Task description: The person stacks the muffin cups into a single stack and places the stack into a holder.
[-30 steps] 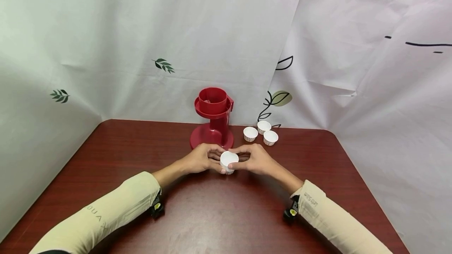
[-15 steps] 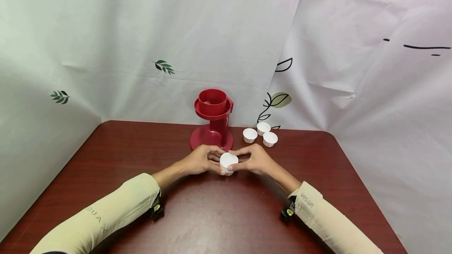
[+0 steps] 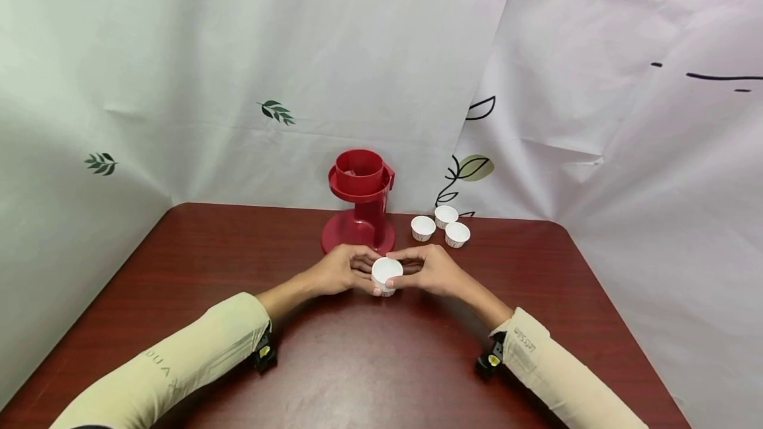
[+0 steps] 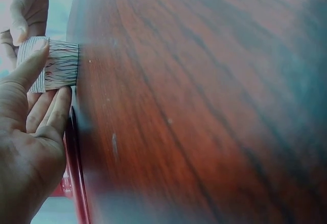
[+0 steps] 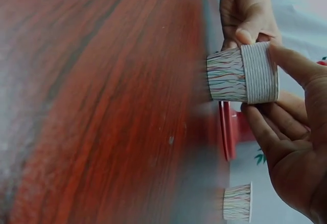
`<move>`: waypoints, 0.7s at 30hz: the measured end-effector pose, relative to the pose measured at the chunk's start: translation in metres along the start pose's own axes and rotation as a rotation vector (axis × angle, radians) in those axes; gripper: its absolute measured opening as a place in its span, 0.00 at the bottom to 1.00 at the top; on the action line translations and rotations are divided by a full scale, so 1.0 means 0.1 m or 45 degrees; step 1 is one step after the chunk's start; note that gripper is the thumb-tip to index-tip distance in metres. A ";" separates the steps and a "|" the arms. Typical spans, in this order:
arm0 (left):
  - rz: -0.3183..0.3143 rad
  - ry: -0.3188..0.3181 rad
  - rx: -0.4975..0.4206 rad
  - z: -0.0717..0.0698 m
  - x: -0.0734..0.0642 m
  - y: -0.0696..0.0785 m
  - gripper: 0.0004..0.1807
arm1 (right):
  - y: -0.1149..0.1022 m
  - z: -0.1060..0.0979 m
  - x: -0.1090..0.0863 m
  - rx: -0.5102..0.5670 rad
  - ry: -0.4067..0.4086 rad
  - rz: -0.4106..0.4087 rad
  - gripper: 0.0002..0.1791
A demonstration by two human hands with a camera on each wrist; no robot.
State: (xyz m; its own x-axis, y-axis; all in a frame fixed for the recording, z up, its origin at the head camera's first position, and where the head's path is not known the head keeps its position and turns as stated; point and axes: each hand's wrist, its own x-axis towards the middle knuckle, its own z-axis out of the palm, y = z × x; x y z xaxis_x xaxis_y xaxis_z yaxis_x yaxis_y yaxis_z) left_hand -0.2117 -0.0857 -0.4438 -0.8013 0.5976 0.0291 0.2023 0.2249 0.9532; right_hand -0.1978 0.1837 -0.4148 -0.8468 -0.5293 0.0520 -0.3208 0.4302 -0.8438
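A stack of nested white paper baking cups (image 3: 387,270) stands upright on the table between my two hands. In the right wrist view, many rims line the top of the stack (image 5: 259,73), and thin coloured lines mark the bottom cup's side. My left hand (image 3: 340,271) holds the stack from the left, thumb on the near side and fingers behind. From the right, my right hand (image 3: 434,271) grips it the same way, its thumb at the near rim. Just behind the hands stands a red plastic stand (image 3: 371,214) with a round base and an open-topped cylinder.
Three white paper cups (image 3: 457,235) sit apart from one another or nearly so at the back right of the dark red wooden table (image 3: 381,363). A white printed curtain (image 3: 369,51) hangs behind the table's back edge.
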 end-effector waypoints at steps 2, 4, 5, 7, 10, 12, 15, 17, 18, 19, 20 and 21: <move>-0.001 -0.002 -0.009 0.00 -0.01 0.01 0.30 | 0.00 0.00 -0.01 -0.009 0.006 -0.008 0.30; 0.002 -0.003 -0.019 0.01 -0.01 0.02 0.30 | -0.01 -0.02 -0.02 -0.031 0.022 -0.005 0.30; 0.004 -0.004 -0.027 0.01 -0.02 0.03 0.30 | -0.01 -0.03 -0.02 -0.039 0.032 0.002 0.30; 0.007 -0.009 -0.045 0.02 -0.02 0.03 0.30 | 0.00 -0.06 -0.03 -0.051 0.057 0.024 0.31; 0.007 -0.010 -0.059 0.02 -0.03 0.03 0.30 | 0.01 -0.13 -0.04 -0.058 0.101 0.050 0.32; 0.006 -0.008 -0.059 0.02 -0.03 0.02 0.30 | 0.03 -0.19 -0.05 -0.045 0.138 0.057 0.33; 0.006 0.001 -0.047 0.01 -0.03 0.01 0.30 | 0.06 -0.30 -0.06 0.016 0.198 0.048 0.32; 0.005 0.004 -0.039 0.01 -0.03 0.01 0.30 | 0.09 -0.38 -0.07 0.048 0.238 0.050 0.31; 0.004 0.005 -0.038 0.01 -0.02 0.01 0.30 | 0.10 -0.42 -0.08 0.062 0.258 0.054 0.31; 0.004 0.005 -0.038 0.01 -0.02 0.01 0.30 | 0.11 -0.47 -0.09 0.062 0.281 0.062 0.31; 0.002 0.006 -0.041 0.01 -0.02 0.01 0.30 | 0.13 -0.52 -0.10 0.056 0.305 0.074 0.31; 0.004 0.005 -0.044 0.01 -0.01 0.01 0.30 | 0.14 -0.57 -0.11 0.042 0.324 0.088 0.31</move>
State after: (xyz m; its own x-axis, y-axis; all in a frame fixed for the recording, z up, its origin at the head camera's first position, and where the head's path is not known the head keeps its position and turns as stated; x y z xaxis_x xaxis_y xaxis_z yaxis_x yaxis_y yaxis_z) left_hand -0.2097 -0.0850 -0.4430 -0.8030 0.5951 0.0334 0.1856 0.1964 0.9628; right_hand -0.2175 0.2373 -0.3968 -0.9471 -0.2966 0.1230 -0.2480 0.4323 -0.8669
